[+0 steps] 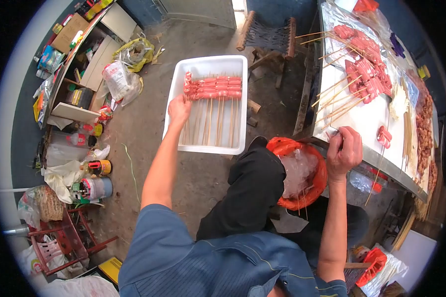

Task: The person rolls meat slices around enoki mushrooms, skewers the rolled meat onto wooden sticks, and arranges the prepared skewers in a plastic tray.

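My left hand [180, 110] is over the left side of a white plastic tub [171, 79], its fingers closed on a meat skewer [188, 81] near the lower end of the meat. Beside it in the tub lies a row of skewers of red meat [217, 88], bare sticks pointing towards me. At the table's near edge, my right hand [345, 151] is closed with the fingers curled. What it pinches, if anything, I cannot make out. Just beyond it lie several meat skewers [365, 79] on the table. One short meat skewer [383, 137] lies to its right.
An orange-lined bucket [322, 180] with clear plastic and sticks stands by my legs. Bare sticks [408, 131] and more meat [424, 123] lie on the table [354, 116]. A woven stool [267, 37] stands beyond the tub. Cluttered shelves [91, 69] line the left.
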Tool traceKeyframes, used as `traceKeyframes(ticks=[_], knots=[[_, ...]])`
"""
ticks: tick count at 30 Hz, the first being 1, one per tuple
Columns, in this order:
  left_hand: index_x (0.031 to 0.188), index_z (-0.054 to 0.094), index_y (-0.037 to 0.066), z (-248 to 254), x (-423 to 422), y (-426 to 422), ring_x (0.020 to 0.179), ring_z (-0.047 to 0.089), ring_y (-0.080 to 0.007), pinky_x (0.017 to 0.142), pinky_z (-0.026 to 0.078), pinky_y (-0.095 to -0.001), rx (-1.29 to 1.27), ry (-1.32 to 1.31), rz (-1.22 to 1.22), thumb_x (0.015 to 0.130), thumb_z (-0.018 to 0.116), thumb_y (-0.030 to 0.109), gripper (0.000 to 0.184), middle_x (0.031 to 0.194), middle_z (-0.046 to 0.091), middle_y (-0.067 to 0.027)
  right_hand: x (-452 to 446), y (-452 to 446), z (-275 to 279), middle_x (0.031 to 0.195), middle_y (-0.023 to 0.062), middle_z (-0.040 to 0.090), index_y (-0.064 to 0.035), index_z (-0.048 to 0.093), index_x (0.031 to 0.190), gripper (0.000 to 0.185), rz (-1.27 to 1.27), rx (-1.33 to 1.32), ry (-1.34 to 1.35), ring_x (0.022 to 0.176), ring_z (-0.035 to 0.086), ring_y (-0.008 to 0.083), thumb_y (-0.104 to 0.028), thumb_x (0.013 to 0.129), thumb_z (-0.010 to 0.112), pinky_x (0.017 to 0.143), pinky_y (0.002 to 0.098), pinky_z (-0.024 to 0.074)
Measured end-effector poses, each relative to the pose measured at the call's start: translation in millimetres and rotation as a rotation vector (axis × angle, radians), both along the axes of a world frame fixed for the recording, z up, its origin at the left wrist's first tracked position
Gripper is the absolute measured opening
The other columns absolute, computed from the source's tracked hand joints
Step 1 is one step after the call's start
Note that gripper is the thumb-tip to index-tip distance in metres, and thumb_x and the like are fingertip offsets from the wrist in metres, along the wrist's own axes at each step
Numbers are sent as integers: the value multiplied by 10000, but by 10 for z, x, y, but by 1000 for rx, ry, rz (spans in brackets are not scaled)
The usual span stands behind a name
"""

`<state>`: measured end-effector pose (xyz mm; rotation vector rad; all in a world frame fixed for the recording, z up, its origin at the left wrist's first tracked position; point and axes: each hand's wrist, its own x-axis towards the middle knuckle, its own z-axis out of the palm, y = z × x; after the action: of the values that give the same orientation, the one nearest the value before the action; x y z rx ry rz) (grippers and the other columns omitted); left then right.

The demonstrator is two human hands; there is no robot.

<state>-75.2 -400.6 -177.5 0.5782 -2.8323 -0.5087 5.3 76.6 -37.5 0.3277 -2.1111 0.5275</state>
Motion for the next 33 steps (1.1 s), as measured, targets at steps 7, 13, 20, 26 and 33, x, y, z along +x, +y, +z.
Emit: traceKeyframes(ticks=[7,13,20,26,33], knots=[[833,598,4,508,61,-33,540,638,-198,534,519,-340,172,204,-196,823,617,114,111,735,667,-102,2,6,2,839,131,653,-7,632,882,157,7,8,11,710,614,298,47,737,604,637,385,495],[890,611,5,1164,-18,87,662,658,-104,568,529,-282,308,189,-414,850,581,-17,55,787,687,-71,5,-13,10,837,125,652,-14,629,873,155,-9,4,17,707,613,292,50,734,606,634,386,496],[866,568,44,1329,-41,173,777,628,-363,655,507,-437,-233,198,-774,756,640,26,133,841,597,-150,5,-10,-10,848,136,653,6,622,883,149,-19,4,9,732,618,306,70,752,585,666,377,504],[884,576,72,797,34,-160,807,661,-335,663,548,-428,-324,48,-939,786,580,33,105,1001,639,-87,2,-1,-17,845,119,659,-19,637,877,160,-24,3,14,711,617,291,35,730,606,643,382,501],[851,560,28,434,54,-349,889,638,-358,752,537,-448,-278,-104,-969,776,549,-7,84,1003,609,-122,7,12,-27,864,143,658,2,633,893,146,-29,15,-21,739,623,303,48,765,584,673,381,507]])
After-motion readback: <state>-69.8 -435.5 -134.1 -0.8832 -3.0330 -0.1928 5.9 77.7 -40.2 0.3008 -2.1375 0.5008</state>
